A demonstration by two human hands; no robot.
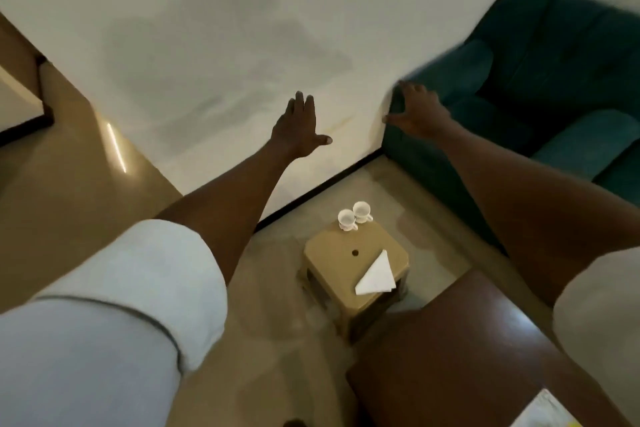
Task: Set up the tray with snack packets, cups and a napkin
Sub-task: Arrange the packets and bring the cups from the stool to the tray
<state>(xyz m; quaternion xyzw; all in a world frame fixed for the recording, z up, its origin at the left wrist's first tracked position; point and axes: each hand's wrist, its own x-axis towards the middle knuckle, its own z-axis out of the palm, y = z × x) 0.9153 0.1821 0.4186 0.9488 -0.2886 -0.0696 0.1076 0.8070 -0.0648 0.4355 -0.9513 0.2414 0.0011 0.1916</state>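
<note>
L hand (pixel 300 128) extended fwd at 12 o'clock, fingers apart, holding nothing. R hand (pixel 414 113) at 1 o'clock against the green sofa (pixel 540 80) edge, fingers spread, nothing held. Small tan worktop (pixel 341 262) at 6 o'clock below the hands: two white cups (pixel 355 215) touching at its far edge, folded white napkin (pixel 377 276) at near-right corner. Tray, snack packets not visible.
</note>
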